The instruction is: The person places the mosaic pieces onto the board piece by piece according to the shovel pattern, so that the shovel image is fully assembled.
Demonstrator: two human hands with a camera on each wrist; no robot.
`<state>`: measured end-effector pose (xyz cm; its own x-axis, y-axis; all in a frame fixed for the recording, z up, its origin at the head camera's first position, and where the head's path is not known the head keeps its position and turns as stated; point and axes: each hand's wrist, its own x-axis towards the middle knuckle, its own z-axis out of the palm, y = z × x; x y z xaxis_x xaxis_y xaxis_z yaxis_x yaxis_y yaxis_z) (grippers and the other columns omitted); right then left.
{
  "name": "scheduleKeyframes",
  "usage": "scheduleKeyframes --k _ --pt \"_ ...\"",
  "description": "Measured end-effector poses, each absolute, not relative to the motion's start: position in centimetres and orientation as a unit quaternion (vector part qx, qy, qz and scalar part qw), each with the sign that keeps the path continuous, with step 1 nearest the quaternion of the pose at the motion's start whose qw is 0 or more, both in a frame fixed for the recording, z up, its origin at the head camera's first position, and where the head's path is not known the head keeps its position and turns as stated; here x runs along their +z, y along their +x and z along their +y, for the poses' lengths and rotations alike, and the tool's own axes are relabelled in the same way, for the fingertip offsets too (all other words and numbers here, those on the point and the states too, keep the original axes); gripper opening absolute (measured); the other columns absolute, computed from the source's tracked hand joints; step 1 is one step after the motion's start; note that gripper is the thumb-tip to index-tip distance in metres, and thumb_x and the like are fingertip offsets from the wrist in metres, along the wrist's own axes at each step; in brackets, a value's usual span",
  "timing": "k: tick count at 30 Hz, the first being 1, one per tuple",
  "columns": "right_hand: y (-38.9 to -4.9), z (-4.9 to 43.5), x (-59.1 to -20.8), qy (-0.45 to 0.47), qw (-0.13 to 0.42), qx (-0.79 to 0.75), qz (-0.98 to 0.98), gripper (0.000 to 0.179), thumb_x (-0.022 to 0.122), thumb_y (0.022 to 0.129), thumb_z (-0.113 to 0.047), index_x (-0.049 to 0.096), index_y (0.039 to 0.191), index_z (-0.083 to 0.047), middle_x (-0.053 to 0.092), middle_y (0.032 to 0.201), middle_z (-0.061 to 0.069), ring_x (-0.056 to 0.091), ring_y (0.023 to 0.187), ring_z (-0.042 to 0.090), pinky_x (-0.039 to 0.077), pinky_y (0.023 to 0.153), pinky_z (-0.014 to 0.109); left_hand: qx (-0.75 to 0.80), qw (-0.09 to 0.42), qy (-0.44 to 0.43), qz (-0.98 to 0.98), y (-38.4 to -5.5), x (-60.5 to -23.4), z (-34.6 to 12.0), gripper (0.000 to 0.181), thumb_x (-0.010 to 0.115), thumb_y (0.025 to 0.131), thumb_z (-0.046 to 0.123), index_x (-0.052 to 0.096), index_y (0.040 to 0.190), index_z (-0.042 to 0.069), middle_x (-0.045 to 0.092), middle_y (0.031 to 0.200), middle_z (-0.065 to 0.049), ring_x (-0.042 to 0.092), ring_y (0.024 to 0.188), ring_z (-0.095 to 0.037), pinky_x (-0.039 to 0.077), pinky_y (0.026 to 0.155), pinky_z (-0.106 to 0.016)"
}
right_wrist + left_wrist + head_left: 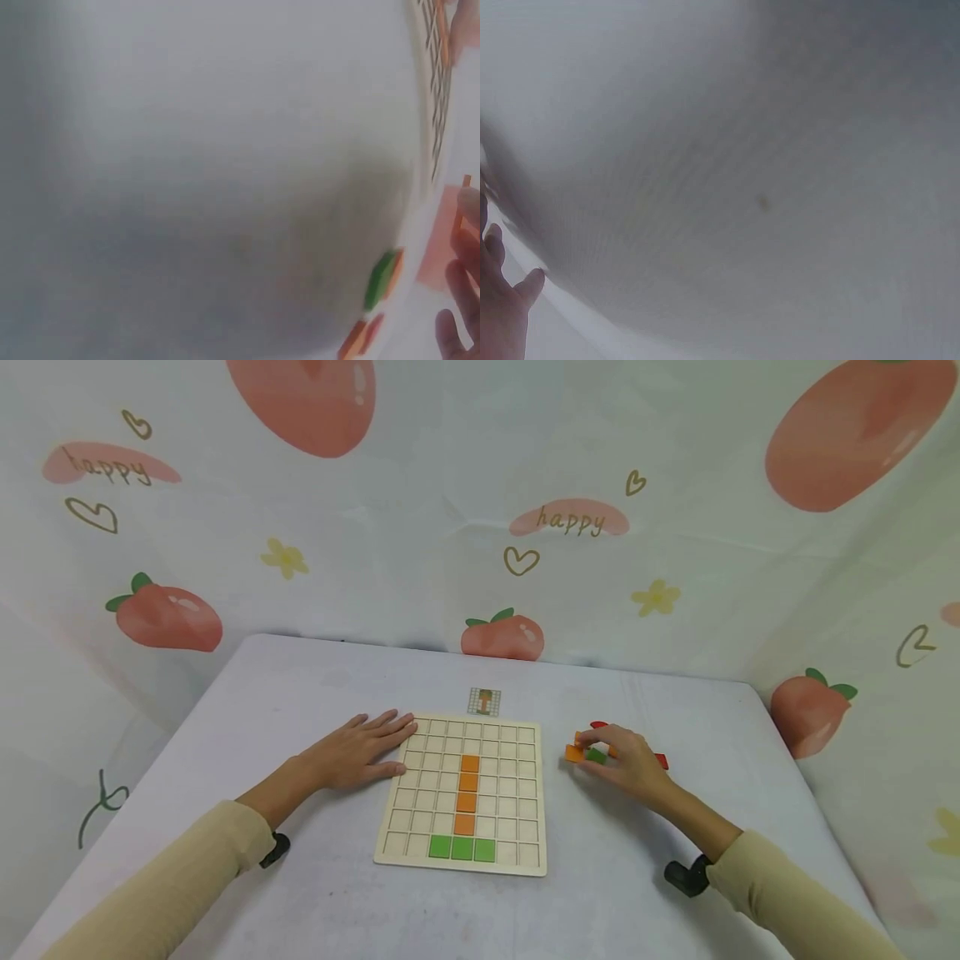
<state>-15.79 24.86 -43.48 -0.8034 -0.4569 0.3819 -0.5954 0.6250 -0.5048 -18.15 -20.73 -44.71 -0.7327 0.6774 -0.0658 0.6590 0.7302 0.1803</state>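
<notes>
A cream wooden grid board (517,785) lies on the table. On it are a column of orange square tiles (467,781) and a row of green square tiles (462,847) at the base. My left hand (360,752) rests spread, its fingertips over the board's left edge; part of it shows in the left wrist view. To the board's right, thumb and fingers of my right hand (626,764) pinch an orange tile (460,210), seen edge-on in the right wrist view. Beneath that hand lie loose tiles, among them a green tile (596,756), partly hidden by the fingers.
Behind the board lies a small pattern card (484,702) with a gridded picture. Red pieces lie around my right hand, one red tile (661,761) to its right. A white cloth with peach prints (502,637) hangs behind the white table (300,893).
</notes>
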Motion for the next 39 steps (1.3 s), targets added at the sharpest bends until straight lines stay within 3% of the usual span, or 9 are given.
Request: scheduleKeyframes --k 8,20,39 --pt "-16.2 21.2 -42.9 0.267 0.052 0.323 -0.907 0.033 0.083 0.081 -0.009 0.073 0.112 -0.003 0.074 0.105 0.003 0.065 0.101 0.021 0.054 0.09 0.047 0.068 0.063 0.361 0.928 -18.3 -44.6 -20.7 0.074 0.046 0.1 0.058 0.028 0.159 0.016 0.025 0.164 -0.003 0.023 0.149 -0.033 0.023 0.114 -0.063" --pt "-16.5 16.6 -43.6 0.305 0.003 0.31 -0.9 0.033 0.082 0.083 -0.013 0.071 0.113 -0.006 0.074 0.102 0.0 0.066 0.096 0.018 0.05 0.094 0.046 0.074 0.068 0.358 0.928 -18.1 -44.5 -20.7 0.074 0.047 0.1 0.057 0.028 0.159 0.015 0.025 0.164 -0.004 0.023 0.149 -0.033 0.022 0.114 -0.063" --pt "-16.4 13.1 -44.2 0.304 -0.014 0.275 -0.912 0.034 0.082 0.084 -0.016 0.072 0.114 -0.007 0.074 0.107 0.002 0.067 0.1 0.016 0.05 0.096 0.04 0.08 0.065 0.357 0.928 -18.0 -44.6 -20.6 0.074 0.047 0.1 0.057 0.029 0.158 0.015 0.026 0.163 -0.005 0.024 0.149 -0.033 0.022 0.114 -0.063"
